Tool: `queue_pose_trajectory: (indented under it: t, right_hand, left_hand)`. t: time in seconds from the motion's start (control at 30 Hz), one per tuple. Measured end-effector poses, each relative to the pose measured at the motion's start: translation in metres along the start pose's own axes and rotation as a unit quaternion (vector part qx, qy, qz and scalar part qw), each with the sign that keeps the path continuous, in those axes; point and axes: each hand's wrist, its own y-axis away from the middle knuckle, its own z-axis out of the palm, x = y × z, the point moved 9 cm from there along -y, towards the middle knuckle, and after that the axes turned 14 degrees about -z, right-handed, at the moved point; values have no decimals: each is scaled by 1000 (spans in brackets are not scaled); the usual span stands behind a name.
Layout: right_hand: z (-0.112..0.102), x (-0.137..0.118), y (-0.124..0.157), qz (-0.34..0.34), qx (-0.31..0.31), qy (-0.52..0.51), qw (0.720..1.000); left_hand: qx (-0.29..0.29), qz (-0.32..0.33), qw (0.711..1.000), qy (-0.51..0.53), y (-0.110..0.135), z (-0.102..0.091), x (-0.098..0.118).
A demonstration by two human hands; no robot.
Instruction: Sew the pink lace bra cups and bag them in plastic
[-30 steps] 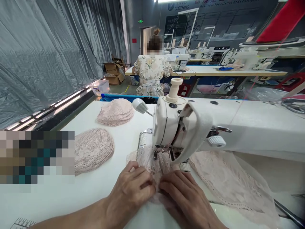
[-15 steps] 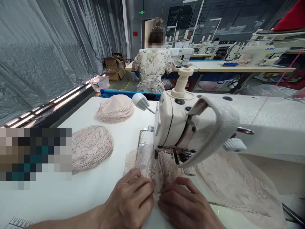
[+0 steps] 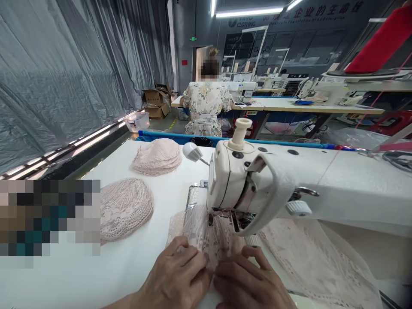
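Note:
Pale pink lace fabric (image 3: 222,240) lies under the needle area of a white sewing machine (image 3: 222,180). My left hand (image 3: 180,270) is closed on the lace's near edge, left of the needle. Close beside it, my right hand (image 3: 251,274) pinches the same edge, its fingertips almost meeting the left ones. The fingertips are partly hidden behind the knuckles. More lace (image 3: 315,253) spreads out to the right, beneath the machine arm.
Two stacks of pink cut pieces, a lace stack (image 3: 128,208) and a plainer stack (image 3: 157,156), lie on the white table (image 3: 64,279). A small lamp (image 3: 192,152) juts from the machine head. Ahead, a person (image 3: 207,107) sits at another sewing table (image 3: 309,105).
The camera view has tilted up, showing more of the back wall. Both hands keep hold of the lace, and their fingertips have come closer together.

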Motion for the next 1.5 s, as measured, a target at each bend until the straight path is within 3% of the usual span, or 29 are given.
queue_pose_trajectory:
  t: [0.1, 0.4, 0.53, 0.63, 0.8, 1.17, 1.4, 1.5]
  right_hand:
    - [0, 8, 1, 8, -53, 35, 998]
    - [-3, 28, -15, -19, -123, 140, 982]
    - [-8, 40, -16, 9, -99, 152, 983]
    - [2, 49, -8, 38, -114, 141, 983]
    - [19, 55, 10, 22, -136, 133, 982]
    - [-29, 48, 1, 33, -27, 136, 990]
    - [-20, 34, -6, 6, 20, 128, 992]
    - [-18, 35, -5, 24, 21, 116, 993]
  left_hand:
    - [14, 7, 1000, -3, -2, -2, -1]
    - [-56, -10, 998, -19, -22, 16, -17]
    - [-82, -9, 996, -25, -27, 26, -27]
    - [-98, -7, 995, -29, -27, 31, -31]
    - [-74, 1, 996, -43, -28, 29, -29]
    - [24, 46, 998, -33, -21, 17, -16]
    - [40, 50, 997, -34, -21, 15, -14]
    - [21, 41, 998, -38, -19, 18, -15]
